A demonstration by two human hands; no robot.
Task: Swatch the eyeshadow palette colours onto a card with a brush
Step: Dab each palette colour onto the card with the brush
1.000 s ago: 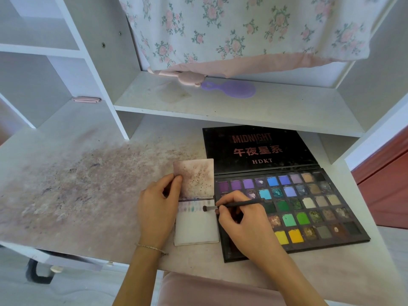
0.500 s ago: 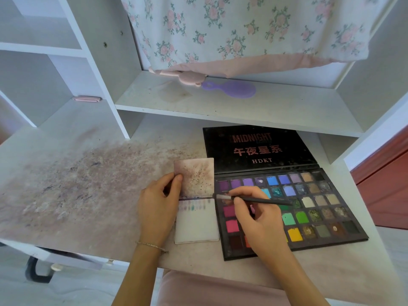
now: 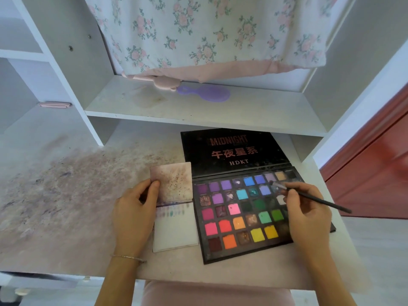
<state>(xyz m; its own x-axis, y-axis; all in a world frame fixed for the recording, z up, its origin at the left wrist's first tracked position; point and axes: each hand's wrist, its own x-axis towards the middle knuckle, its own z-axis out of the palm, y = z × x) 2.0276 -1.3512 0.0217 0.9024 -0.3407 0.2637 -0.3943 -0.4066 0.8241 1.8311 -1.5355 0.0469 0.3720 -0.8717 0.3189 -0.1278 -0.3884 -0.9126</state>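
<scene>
The right hand (image 3: pixel 309 215) has its grip closed on a thin black makeup brush (image 3: pixel 313 198), pinched between thumb and fingertips near the bristle end, the handle slanting out to the right past the palette's right edge. The bristles sit over the upper right pans of the eyeshadow palette (image 3: pixel 238 215), near a pale lilac pan; whether they touch the powder cannot be told. The right palm covers the palette's lower right corner. The palette lies open and flat on the counter (image 3: pixel 66 206), its black lid (image 3: pixel 231 149) laid back under the shelf's front edge and printed with "MIDNIGHT" and "HDKT". Just left of it, edge almost against edge, lies the swatch card (image 3: pixel 176 230), a small white pad with a row of faint colour marks along its top and the rest of the page bare. Its stained cover (image 3: pixel 172 184) is folded up and back, and the left hand (image 3: pixel 134 210) grips the pad's left side, thumb tip pressed on the cover's lower left corner, fingers curled at the edge. A thin bracelet (image 3: pixel 128 257) circles the left wrist. The card's bottom edge and the palette's near edge lie short of the counter's front edge. To the left the counter runs wide, smeared with purplish powder stains. On the shelf (image 3: pixel 242 113) above lie a purple hairbrush (image 3: pixel 207 93) and a pink item (image 3: pixel 163 81) under the hem of a floral cloth (image 3: pixel 209 34).
</scene>
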